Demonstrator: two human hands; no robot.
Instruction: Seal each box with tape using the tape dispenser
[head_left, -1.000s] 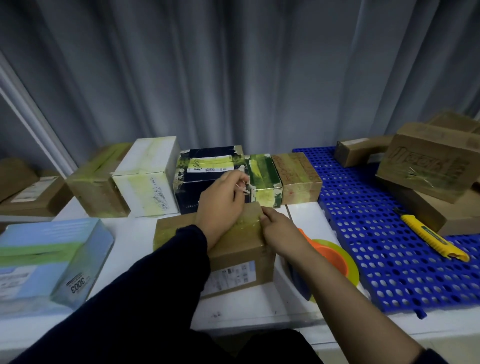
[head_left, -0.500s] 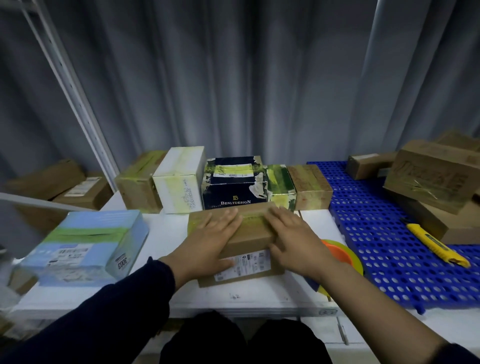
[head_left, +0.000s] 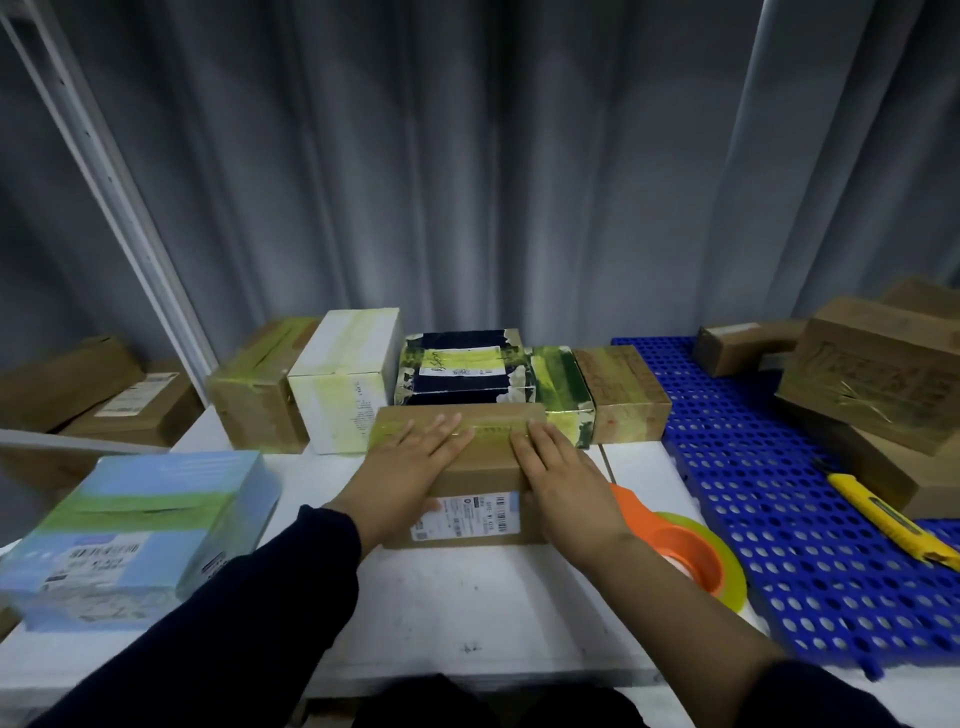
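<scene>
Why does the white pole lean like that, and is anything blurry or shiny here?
Head view: the wide-angle lens likely tilts the white pole and stretches the edges; the light is dim and bluish; the tape between the left hand and right hand on the brown box shows faint glare; the light blue box looks slightly smeared.

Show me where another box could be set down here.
Bare white table lies along the near edge, bordered by the light blue box, the brown box and the tape dispenser. The blue mat is open between the dispenser and the yellow cutter. The back row of boxes is crowded.
</scene>
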